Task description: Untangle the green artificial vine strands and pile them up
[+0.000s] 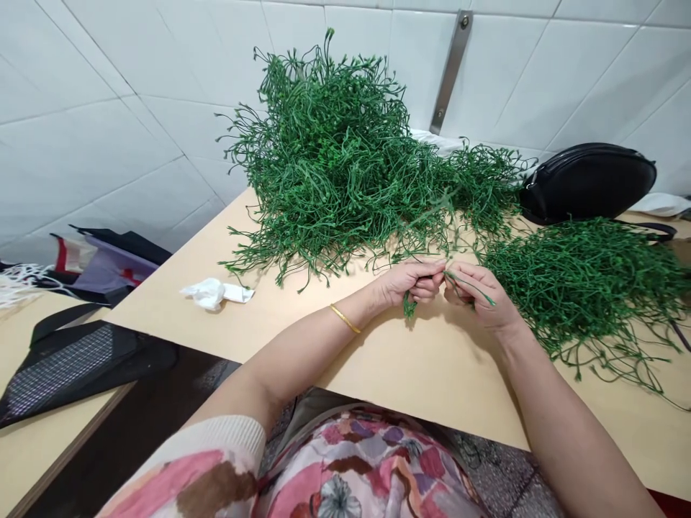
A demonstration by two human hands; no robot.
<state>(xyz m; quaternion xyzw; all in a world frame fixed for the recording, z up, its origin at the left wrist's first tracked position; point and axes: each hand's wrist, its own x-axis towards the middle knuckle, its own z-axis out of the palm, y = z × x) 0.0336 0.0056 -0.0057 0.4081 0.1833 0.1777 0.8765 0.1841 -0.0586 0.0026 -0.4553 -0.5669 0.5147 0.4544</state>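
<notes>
First, at far left, we log a tangle of white strips (21, 279) and a black mesh bag (65, 370) on a pale side surface (48, 453). Next, on the table (162, 306), a crumpled white wad (210, 293), near the left edge. Then the large heap of green stems (335, 158), many bud-tipped, piled high before the tiled wall (188, 50).

Our left hand (413, 282), gold bracelet (345, 319) at the wrist: fingers closed around the held stems (409, 308), green tips poking out below the fist. Our right hand (480, 293) is just beside it, over the table in front of the large heap; thumb and fingers pinch green too, one tip showing by the thumb. We cannot tell whether both grip the same stem.

Farther right, the smaller heap (583, 280) spreads near our right forearm, loose strands straying our way; behind it, a black pouch (594, 180).
</notes>
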